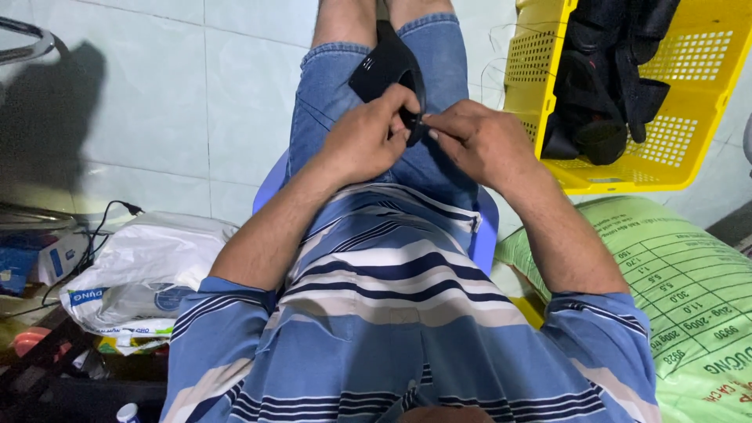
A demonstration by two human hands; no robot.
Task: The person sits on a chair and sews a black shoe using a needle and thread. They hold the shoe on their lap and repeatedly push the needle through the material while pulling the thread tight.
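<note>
A black fabric piece (385,66) with a curved edge lies over my lap, across my blue denim shorts. My left hand (368,137) grips its lower edge with thumb and fingers. My right hand (474,141) pinches the same edge just to the right, fingertips meeting the left hand's. Something thin between the fingertips is too small to make out. I sit on a blue plastic chair (487,231).
A yellow plastic basket (705,94) holding several black fabric pieces stands at the upper right on the tiled floor. A green printed sack (689,305) lies at the right. White plastic bags (145,270), a black cable and clutter sit at the left.
</note>
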